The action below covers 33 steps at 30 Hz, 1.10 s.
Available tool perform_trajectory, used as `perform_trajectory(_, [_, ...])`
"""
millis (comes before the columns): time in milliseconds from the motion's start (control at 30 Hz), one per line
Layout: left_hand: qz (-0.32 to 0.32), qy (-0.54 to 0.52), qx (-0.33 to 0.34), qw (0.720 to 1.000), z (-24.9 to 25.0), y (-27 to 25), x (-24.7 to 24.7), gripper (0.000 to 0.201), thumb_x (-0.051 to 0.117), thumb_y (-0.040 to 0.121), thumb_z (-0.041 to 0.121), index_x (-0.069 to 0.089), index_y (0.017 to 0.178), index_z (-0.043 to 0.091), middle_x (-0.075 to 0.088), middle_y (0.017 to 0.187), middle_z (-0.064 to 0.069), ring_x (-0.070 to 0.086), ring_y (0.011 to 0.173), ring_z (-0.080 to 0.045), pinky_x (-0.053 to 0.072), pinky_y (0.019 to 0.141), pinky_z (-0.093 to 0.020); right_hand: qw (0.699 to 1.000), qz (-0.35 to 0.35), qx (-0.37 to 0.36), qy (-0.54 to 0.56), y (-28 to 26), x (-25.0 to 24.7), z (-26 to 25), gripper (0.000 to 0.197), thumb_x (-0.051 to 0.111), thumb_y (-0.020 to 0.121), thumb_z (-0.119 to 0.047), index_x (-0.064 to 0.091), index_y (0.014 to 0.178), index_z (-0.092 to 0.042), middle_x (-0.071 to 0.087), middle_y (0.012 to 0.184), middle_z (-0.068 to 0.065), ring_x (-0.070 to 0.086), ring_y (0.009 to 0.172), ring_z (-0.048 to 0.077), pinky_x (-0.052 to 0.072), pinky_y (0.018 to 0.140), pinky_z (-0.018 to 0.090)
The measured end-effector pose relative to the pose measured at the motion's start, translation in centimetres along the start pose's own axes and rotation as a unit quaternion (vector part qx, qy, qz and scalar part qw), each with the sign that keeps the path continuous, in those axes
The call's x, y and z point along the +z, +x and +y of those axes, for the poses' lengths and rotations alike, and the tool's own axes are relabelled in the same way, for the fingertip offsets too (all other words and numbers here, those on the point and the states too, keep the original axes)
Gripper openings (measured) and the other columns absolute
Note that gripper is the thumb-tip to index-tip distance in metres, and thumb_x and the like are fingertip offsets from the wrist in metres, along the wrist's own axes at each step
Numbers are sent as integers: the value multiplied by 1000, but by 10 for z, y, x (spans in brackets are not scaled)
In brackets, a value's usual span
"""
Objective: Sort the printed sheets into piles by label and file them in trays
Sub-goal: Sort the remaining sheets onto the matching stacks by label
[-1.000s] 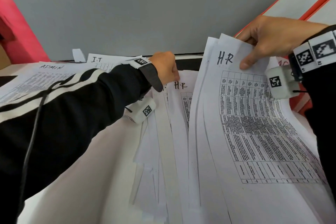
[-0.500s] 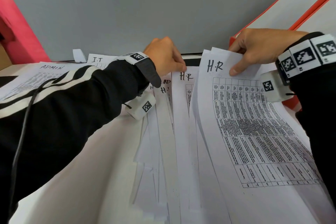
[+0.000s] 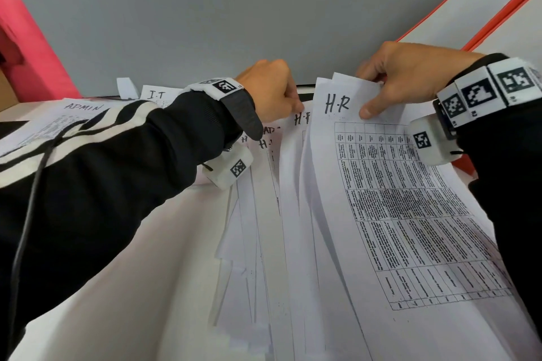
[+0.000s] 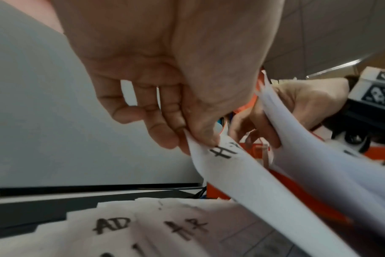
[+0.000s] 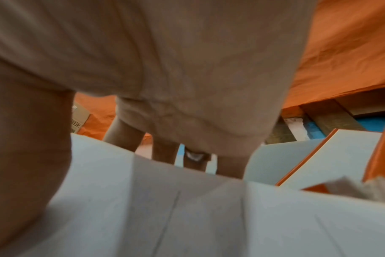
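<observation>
My right hand (image 3: 390,91) holds a small bundle of H-R sheets (image 3: 396,199) by the top edge, thumb on the front beside the handwritten label, fingers behind. My left hand (image 3: 272,91) pinches the top corner of another H-R sheet (image 4: 237,167) and lifts it off the fanned stack (image 3: 264,214), thumb and fingers closed on the paper (image 4: 200,139). Below it lie sheets marked AD and H-R (image 4: 147,226). In the right wrist view the fingers (image 5: 165,153) reach behind the white sheets (image 5: 187,217).
An ADMIN pile (image 3: 58,123) and an I-T pile (image 3: 157,95) lie at the back left. Orange trays (image 3: 469,9) holding white paper stand at the right. A grey wall (image 3: 234,23) is close behind, a pink surface (image 3: 29,47) at the left.
My right hand has lowered its H-R bundle and brought it left toward the stack. My left hand rose from the stack and now lifts the corner of an H-R sheet.
</observation>
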<state>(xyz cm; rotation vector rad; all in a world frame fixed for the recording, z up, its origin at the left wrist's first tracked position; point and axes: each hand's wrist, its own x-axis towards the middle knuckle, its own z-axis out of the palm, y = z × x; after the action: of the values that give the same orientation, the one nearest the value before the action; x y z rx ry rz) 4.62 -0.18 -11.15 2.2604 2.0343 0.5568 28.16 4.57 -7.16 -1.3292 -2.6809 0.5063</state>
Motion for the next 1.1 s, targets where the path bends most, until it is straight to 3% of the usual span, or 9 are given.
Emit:
perform_trajectory(67, [1, -64, 7, 998, 1, -1, -3, 14, 72, 87, 17, 78, 74, 20, 66, 57, 11, 57, 49, 0, 53, 64, -26, 999, 3, -33, 2, 1, 6, -7, 23, 89, 77, -19, 82, 91, -35, 79, 102, -11, 75, 94, 16, 58, 93, 46])
perform_trajectory(167, [-6, -239, 18, 971, 8, -5, -10, 7, 75, 85, 6, 79, 79, 9, 71, 63, -2, 60, 52, -8, 51, 57, -20, 999, -13, -39, -2, -1, 7, -12, 24, 90, 76, -17, 80, 91, -34, 80, 85, -14, 76, 80, 9, 60, 84, 39])
perform_trajectory(300, [22, -378, -72, 923, 1, 1, -10, 43, 65, 94, 50, 69, 72, 13, 66, 61, -4, 56, 49, -15, 42, 59, -28, 997, 39, -49, 35, -6, -8, 0, 50, 91, 67, 1, 63, 92, -31, 80, 84, -2, 73, 66, 10, 52, 69, 35])
perform_trajectory(367, [-19, -255, -74, 964, -8, 2, -3, 48, 61, 92, 60, 72, 73, 17, 70, 65, 3, 63, 57, -14, 47, 62, -27, 994, 44, -58, 79, -16, -19, 4, 58, 89, 66, 9, 62, 97, -31, 81, 89, 3, 77, 77, 20, 58, 75, 41])
perform_trajectory(433, [-85, -60, -32, 994, -17, -1, 9, 39, 71, 82, 61, 77, 83, 22, 73, 77, 8, 68, 74, -14, 54, 74, -27, 994, 33, -58, 89, -23, -25, 10, 50, 87, 67, 11, 73, 94, -29, 81, 88, 1, 77, 76, 13, 61, 74, 29])
perform_trajectory(500, [-135, 39, -13, 990, -18, -4, 19, 42, 80, 72, 61, 79, 94, 26, 69, 81, 13, 65, 81, -13, 50, 77, -24, 996, 46, -49, 63, -27, -31, 14, 37, 89, 66, 8, 79, 79, -25, 80, 78, -1, 68, 62, 4, 52, 63, 14])
perform_trajectory(700, [-130, 75, -21, 988, -18, 1, 32, 49, 81, 70, 60, 79, 97, 20, 75, 92, 5, 69, 88, -18, 56, 82, -30, 994, 39, -54, 82, -27, -34, 12, 54, 88, 66, 10, 75, 53, -41, 70, 57, -14, 62, 50, -3, 42, 50, 4])
perform_trajectory(867, [-112, 67, -37, 991, -16, 9, 31, 37, 87, 70, 45, 79, 94, 18, 68, 78, 10, 66, 78, -15, 51, 67, -27, 995, 42, -45, 78, -25, -31, 13, 43, 90, 64, 8, 80, 63, -33, 76, 68, -10, 67, 56, -2, 45, 54, 5])
perform_trajectory(1100, [-68, 55, -60, 994, -18, 9, 28, 30, 86, 77, 41, 80, 92, 16, 65, 72, 9, 64, 84, -21, 49, 71, -31, 996, 38, -23, 80, -24, -29, 14, 37, 90, 65, 7, 82, 73, -29, 80, 80, -7, 74, 68, 3, 53, 64, 7])
